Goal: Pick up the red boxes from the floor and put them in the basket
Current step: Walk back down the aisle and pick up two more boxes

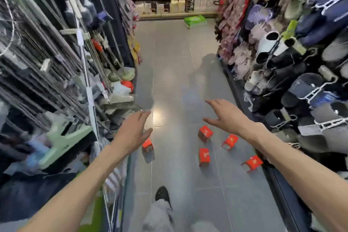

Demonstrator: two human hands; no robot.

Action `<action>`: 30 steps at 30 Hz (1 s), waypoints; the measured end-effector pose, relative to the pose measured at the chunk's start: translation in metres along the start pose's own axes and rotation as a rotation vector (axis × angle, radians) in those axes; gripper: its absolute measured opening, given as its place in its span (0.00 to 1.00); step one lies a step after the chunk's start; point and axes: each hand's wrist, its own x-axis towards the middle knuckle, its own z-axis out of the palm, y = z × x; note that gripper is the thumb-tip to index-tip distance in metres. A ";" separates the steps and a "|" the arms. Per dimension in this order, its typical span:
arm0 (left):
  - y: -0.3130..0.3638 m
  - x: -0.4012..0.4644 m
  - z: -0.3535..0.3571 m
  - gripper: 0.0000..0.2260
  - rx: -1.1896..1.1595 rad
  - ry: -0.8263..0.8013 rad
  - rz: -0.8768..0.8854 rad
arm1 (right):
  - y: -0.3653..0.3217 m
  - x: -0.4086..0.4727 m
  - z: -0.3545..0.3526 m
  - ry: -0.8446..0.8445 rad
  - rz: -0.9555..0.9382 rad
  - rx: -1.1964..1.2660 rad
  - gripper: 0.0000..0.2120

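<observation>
- Five red boxes lie scattered on the grey tiled floor [169, 58] of a narrow shop aisle, well apart from one another, which reads as a spill rather than a stack
- The leftmost box [147, 144] sits close to the left rack [47, 52], partly hidden behind the left hand; the upper middle box [205, 133] and lower middle box [204, 156] stand on end; the tilted box [230, 141] and the far-right box [252, 163] lie on their sides nearer the slipper rack [293, 58]
- Left hand [134, 131] is stretched forward, fingers spread, nothing in it; it hangs above the leftmost box without touching it
- Right hand [225, 116] is likewise loose and empty, palm down, held high above the upper middle box
- Both arms reach out at standing height, so my judgement is that no pick has begun and a crouch is needed first
- A dark shoe [162, 194] points along the aisle towards the boxes
- No basket shows anywhere, so where the boxes must go cannot be told
- Every box is on the floor; the task looks barely started
</observation>
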 end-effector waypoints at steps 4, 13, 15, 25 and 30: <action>-0.044 0.081 0.022 0.29 -0.030 -0.066 -0.004 | 0.030 0.072 0.019 -0.046 0.129 0.106 0.34; -0.127 0.238 0.115 0.25 -0.022 -0.192 -0.098 | 0.126 0.197 0.097 -0.185 0.349 0.237 0.33; -0.146 0.266 0.148 0.25 -0.032 -0.220 -0.140 | 0.148 0.226 0.124 -0.209 0.371 0.272 0.33; -0.227 0.344 0.369 0.30 -0.241 -0.353 -0.564 | 0.224 0.332 0.330 -0.394 0.533 0.418 0.29; -0.283 0.334 0.530 0.39 -0.345 -0.285 -1.004 | 0.249 0.369 0.472 -0.293 0.360 0.478 0.15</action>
